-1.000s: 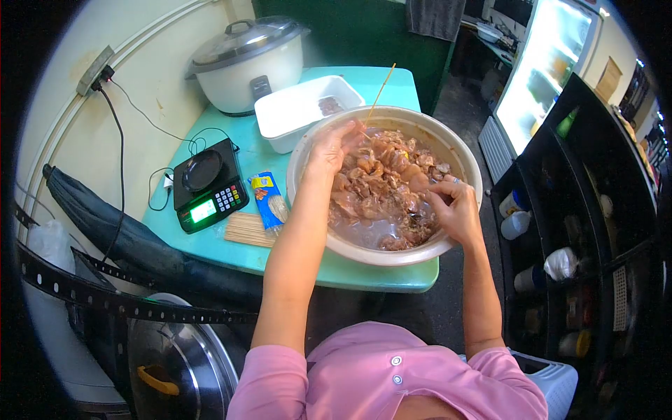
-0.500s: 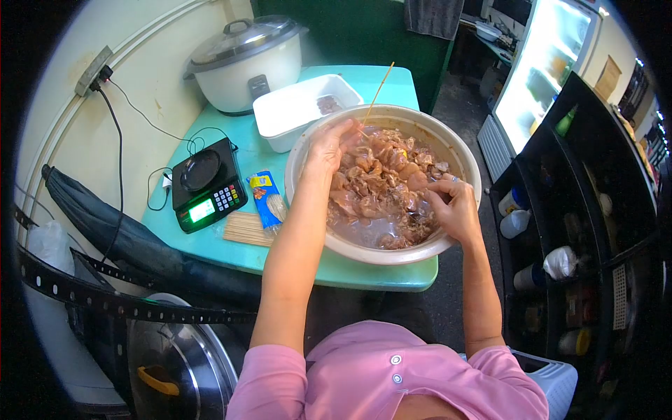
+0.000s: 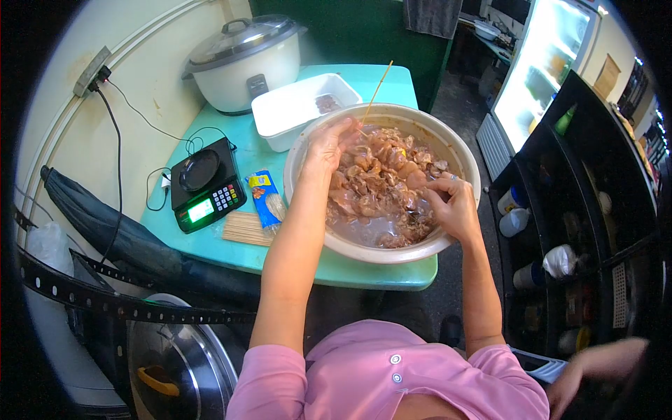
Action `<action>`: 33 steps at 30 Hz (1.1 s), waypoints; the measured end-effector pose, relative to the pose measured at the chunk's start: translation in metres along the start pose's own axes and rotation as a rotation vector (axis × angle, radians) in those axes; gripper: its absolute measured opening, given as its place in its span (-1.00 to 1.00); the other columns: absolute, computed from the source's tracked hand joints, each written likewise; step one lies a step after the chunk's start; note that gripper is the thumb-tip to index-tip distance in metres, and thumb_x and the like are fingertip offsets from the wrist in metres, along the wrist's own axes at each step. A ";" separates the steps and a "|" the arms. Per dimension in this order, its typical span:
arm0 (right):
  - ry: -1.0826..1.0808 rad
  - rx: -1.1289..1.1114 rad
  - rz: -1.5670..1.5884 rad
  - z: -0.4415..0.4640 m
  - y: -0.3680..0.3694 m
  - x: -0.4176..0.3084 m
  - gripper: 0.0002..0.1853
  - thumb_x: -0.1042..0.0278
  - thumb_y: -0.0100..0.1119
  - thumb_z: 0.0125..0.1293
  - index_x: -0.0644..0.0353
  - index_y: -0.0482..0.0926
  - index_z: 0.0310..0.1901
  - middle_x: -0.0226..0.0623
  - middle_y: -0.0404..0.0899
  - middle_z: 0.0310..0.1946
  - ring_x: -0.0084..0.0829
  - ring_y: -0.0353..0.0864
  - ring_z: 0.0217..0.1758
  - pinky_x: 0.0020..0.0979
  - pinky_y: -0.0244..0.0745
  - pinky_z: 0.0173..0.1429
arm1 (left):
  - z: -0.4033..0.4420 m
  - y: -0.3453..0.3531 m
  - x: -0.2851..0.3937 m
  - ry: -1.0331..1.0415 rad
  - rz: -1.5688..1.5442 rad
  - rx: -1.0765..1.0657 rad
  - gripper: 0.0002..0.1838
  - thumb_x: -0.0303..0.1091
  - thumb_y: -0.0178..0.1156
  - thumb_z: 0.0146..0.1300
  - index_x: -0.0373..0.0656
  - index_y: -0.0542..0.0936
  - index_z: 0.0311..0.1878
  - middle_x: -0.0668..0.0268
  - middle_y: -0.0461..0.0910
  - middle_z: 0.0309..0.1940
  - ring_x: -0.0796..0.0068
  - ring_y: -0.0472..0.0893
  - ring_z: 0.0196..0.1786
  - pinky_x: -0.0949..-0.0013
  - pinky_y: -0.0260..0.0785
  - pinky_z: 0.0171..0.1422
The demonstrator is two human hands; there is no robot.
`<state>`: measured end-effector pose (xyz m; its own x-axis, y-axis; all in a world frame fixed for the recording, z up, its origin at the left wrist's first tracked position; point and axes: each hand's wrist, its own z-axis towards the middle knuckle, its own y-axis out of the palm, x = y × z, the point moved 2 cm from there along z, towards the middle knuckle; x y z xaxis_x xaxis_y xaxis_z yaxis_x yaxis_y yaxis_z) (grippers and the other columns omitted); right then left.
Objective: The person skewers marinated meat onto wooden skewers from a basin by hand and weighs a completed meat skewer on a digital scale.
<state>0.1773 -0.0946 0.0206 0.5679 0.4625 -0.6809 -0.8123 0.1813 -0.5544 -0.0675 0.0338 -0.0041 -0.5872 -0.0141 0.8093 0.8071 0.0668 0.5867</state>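
Note:
A wide, pale basin (image 3: 465, 155) holds many pieces of raw marinated meat (image 3: 374, 178) in cloudy liquid. My left hand (image 3: 329, 145) is over its left side, fingers closed on a thin bamboo skewer (image 3: 379, 89) that slants up and away. The skewer's lower end is hidden among the fingers and meat. At the basin's right side my right hand (image 3: 453, 204) pinches a piece of meat (image 3: 418, 183) between thumb and fingers. Left of the basin, a bundle of bamboo skewers (image 3: 246, 229) lies beside a blue and yellow packet (image 3: 264, 199).
On the turquoise table (image 3: 183, 240) stand a digital scale (image 3: 205, 185), a white tub (image 3: 283, 115) and a large rice cooker (image 3: 246, 66). Black shelves (image 3: 560, 210) run along the right. Another person's arm (image 3: 602, 364) reaches in at the lower right.
Another person's arm has come into view at the lower right, over the light plastic seat. My hands have hardly moved.

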 end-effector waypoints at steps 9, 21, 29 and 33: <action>0.020 -0.015 -0.018 0.001 0.000 -0.001 -0.85 0.58 0.20 0.07 0.39 0.66 -0.30 -0.07 0.54 -0.54 -0.32 0.53 -0.53 -0.36 0.38 -0.39 | -0.002 0.001 -0.002 0.002 0.015 0.000 -0.77 -0.51 0.18 0.29 -0.36 0.52 -0.01 0.11 0.63 -0.16 0.23 0.67 -0.08 0.32 0.63 -0.02; -0.017 0.003 0.001 0.002 0.001 0.002 -0.86 0.56 0.22 0.06 0.40 0.66 -0.33 -0.06 0.59 -0.56 -0.32 0.58 -0.52 -0.35 0.43 -0.36 | 0.001 0.000 -0.005 -0.052 -0.025 -0.143 -0.84 -0.50 0.20 0.27 -0.31 0.58 -0.10 0.13 0.65 -0.23 0.29 0.67 -0.12 0.37 0.65 -0.09; 0.020 -0.017 -0.033 0.002 -0.002 -0.006 -0.86 0.57 0.23 0.05 0.39 0.67 -0.33 -0.09 0.59 -0.53 -0.32 0.58 -0.50 -0.35 0.43 -0.35 | -0.008 0.008 -0.004 -0.092 -0.046 -0.123 -0.82 -0.49 0.23 0.25 -0.31 0.58 -0.10 0.14 0.65 -0.22 0.27 0.67 -0.10 0.37 0.63 0.00; 0.036 -0.006 -0.017 0.002 -0.001 -0.005 -0.87 0.56 0.23 0.05 0.39 0.67 -0.33 -0.08 0.60 -0.52 -0.32 0.60 -0.49 -0.35 0.43 -0.35 | -0.006 0.008 -0.006 -0.070 -0.029 -0.130 -0.82 -0.47 0.22 0.27 -0.31 0.57 -0.09 0.15 0.65 -0.22 0.27 0.67 -0.11 0.35 0.64 -0.02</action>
<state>0.1756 -0.0952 0.0253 0.5860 0.4278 -0.6882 -0.8018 0.1831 -0.5689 -0.0576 0.0289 -0.0039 -0.6093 0.0558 0.7910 0.7885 -0.0627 0.6118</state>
